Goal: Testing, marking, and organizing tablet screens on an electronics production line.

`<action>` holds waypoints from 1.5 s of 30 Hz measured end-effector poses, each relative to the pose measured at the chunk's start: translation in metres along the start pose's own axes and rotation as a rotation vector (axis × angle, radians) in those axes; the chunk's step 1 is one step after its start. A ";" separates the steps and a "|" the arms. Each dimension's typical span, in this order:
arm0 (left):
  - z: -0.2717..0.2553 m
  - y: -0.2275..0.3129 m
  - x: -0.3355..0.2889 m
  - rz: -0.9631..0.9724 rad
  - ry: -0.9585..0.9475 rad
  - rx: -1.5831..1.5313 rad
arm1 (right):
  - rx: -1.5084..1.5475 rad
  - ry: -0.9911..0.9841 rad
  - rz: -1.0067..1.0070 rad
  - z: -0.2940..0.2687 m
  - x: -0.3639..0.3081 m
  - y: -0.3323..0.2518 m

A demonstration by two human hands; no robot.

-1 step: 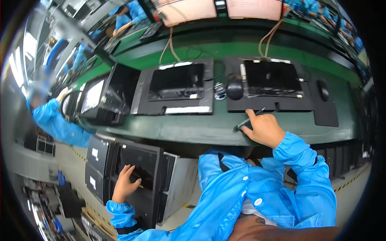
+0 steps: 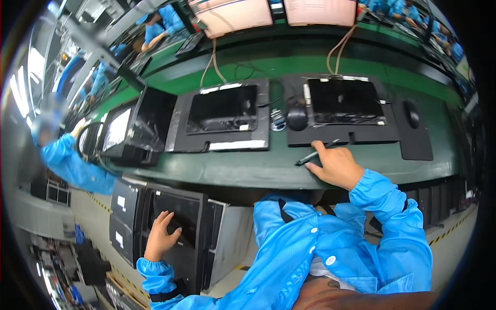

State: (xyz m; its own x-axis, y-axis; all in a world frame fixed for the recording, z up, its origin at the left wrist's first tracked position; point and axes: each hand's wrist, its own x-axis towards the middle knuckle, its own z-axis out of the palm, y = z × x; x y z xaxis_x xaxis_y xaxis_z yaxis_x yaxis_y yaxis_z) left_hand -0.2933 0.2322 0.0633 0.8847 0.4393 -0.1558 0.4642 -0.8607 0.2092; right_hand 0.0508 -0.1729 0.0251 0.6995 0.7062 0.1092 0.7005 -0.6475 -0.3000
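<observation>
My right hand (image 2: 336, 166) is closed around a slim dark pen (image 2: 308, 158), low over the front of the green bench. The pen's left end sticks out past the fingertips. My left hand (image 2: 162, 236) is open, fingers apart, over a dark tray (image 2: 178, 206) that tops a stack at the bench's left front; whether it touches the tray I cannot tell. Beyond the right hand, a black screen panel (image 2: 343, 101) lies on a dark grey pad (image 2: 305, 136). A second panel (image 2: 222, 109) lies on another pad further left.
A black mouse (image 2: 412, 114) rests on a mat at the right. Between the pads are a round black object (image 2: 296, 114) and a small clear item (image 2: 278, 120). Dark boxy equipment (image 2: 150, 124) stands at the bench's left end, beside a co-worker's blue sleeve (image 2: 77, 160). Monitors (image 2: 320, 11) hang at the back.
The whole view has shifted slightly, with the bench items now a little further left. Both hands keep their poses, and the pen stays in the right hand.
</observation>
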 end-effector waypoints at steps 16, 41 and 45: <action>0.016 -0.018 -0.017 -0.755 0.188 -1.037 | 0.247 0.046 -0.512 0.038 -0.007 -0.065; 0.044 -0.069 -0.032 -0.817 0.325 -1.877 | 0.569 -0.059 -1.175 0.170 0.060 -0.246; 0.030 -0.033 -0.019 -0.657 0.373 -1.686 | 0.831 0.025 -1.101 0.150 0.061 -0.234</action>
State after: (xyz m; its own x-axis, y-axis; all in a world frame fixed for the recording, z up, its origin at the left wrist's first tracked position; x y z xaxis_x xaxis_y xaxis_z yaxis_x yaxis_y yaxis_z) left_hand -0.3268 0.2445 0.0306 0.4197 0.7857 -0.4544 0.0332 0.4871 0.8727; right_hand -0.0913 0.0650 -0.0403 -0.1471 0.7266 0.6712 0.6054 0.6027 -0.5198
